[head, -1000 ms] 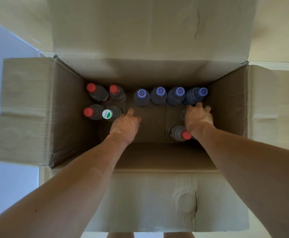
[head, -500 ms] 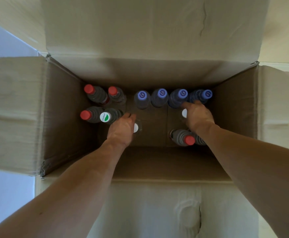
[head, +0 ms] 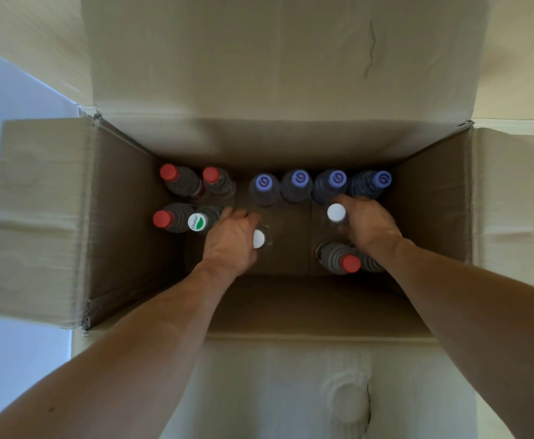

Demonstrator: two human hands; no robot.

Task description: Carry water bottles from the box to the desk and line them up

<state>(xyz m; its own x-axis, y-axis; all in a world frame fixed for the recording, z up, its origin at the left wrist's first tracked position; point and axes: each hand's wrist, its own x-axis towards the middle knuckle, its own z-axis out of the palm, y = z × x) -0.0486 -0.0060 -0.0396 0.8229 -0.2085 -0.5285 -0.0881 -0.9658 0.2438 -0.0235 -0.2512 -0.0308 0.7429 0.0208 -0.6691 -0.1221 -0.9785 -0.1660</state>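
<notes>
Deep inside the cardboard box (head: 123,217), a white-capped bottle (head: 258,238) is gripped by the curled fingers of the left hand (head: 229,240), while a second white-capped bottle (head: 336,213) is gripped by the right hand (head: 368,224). Behind them, four purple-capped bottles (head: 297,185) are lined along the far wall. Red-capped bottles (head: 177,182) and a green-and-white-capped bottle (head: 196,222) are grouped at the left; another red-capped bottle (head: 349,263) is seen under the right wrist.
</notes>
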